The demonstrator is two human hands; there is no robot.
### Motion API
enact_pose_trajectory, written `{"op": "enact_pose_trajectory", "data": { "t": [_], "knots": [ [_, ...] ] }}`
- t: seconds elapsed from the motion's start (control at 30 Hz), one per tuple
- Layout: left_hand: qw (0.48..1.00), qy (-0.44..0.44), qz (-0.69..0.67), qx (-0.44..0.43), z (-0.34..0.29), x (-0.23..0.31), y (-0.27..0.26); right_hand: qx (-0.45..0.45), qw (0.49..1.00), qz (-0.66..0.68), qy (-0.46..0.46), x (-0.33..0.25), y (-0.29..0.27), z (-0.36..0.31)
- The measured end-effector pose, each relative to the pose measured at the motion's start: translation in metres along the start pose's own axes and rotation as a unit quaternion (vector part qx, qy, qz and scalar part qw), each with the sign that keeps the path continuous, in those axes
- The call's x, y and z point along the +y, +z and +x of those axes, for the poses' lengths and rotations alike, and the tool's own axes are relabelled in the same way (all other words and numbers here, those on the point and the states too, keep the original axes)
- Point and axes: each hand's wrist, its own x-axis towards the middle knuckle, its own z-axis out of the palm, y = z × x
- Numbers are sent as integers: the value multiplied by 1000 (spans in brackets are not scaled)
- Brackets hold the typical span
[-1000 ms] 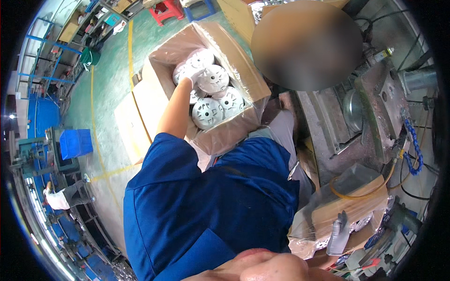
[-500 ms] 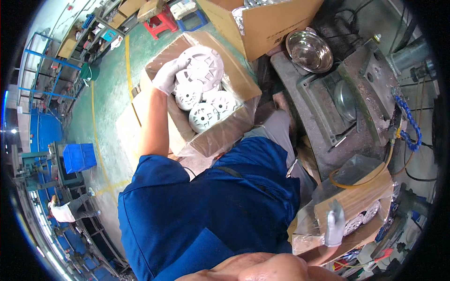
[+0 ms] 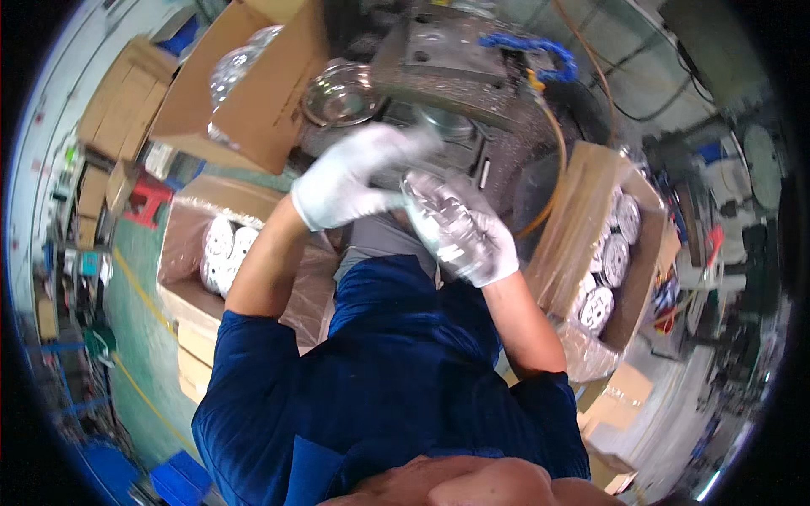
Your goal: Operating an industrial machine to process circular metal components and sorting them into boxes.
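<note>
In front of my waist, my right hand (image 3: 494,249), in a white glove, grips a shiny round metal disc with cutouts (image 3: 443,223). The disc is tilted and smeared by motion. Left of it, my gloved left hand (image 3: 350,177) is raised with thumb and fingers apart, and holds nothing I can see. Its fingertips are blurred above the disc's upper edge. Similar pale discs (image 3: 219,253) lie in a plastic-lined carton (image 3: 181,240) at the left, partly behind my left forearm. More discs (image 3: 616,257) are in another lined carton (image 3: 553,244) at the right.
A grey metal machine bed (image 3: 498,110) stands ahead, with a shiny steel bowl (image 3: 342,93) at its left. A blue segmented hose (image 3: 531,46) and a yellow hose (image 3: 557,169) hang beside it. A tall carton (image 3: 278,110) holding shiny parts is at the far left.
My left hand has left the left carton and come to the middle, without the disc it held. My right hand has come from the right carton and now holds a disc. The view has turned right.
</note>
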Motion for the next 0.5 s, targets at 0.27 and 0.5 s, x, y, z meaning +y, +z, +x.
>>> {"op": "enact_pose_trajectory", "data": {
  "t": [0.27,0.5],
  "knots": [
    [842,-313,-413,151,9,-2,85,231,834,-360,-348,-23,24,-1],
    [894,-259,-252,263,51,-33,74,165,811,-480,-291,-19,27,18]
  ]
}}
